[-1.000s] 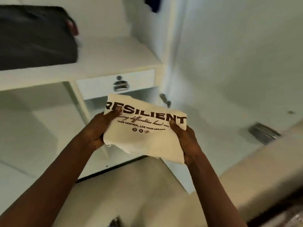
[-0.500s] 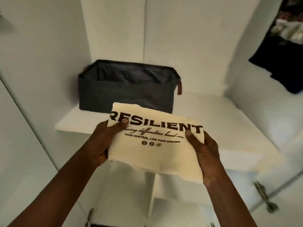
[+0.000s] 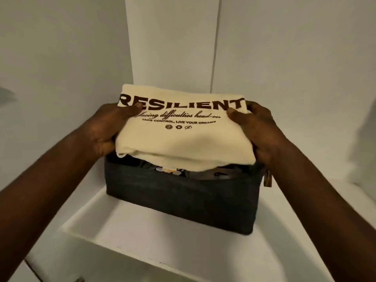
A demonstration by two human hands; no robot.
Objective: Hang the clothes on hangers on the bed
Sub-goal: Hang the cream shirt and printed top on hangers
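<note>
**Head view.** I am seeing the cream folded cotton T-shirt with dark brown "RESILIENT" lettering (image 3: 183, 143) being held level just above the open top of the dark grey rectangular fabric storage bin (image 3: 179, 200). The bin is sitting on the white wardrobe shelf (image 3: 142, 239). The left hand (image 3: 107, 129) is gripping the shirt's left side and the right hand (image 3: 261, 131) its right side. Each thumb is lying on the print and the other fingers are going underneath.

I am judging the shirt light, soft and limp. Its near edge is sagging toward the bin, so support at both sides is holding the fold together. For hanging, I am expecting a hold at the shoulders to serve better.

Dark items are showing inside the bin beneath the shirt; I cannot tell what they are. The white back panel (image 3: 284, 58) is standing close behind, and the white left side wall (image 3: 61, 58) is closing that side. Open room is lying toward me, over the shelf's front edge.
</note>
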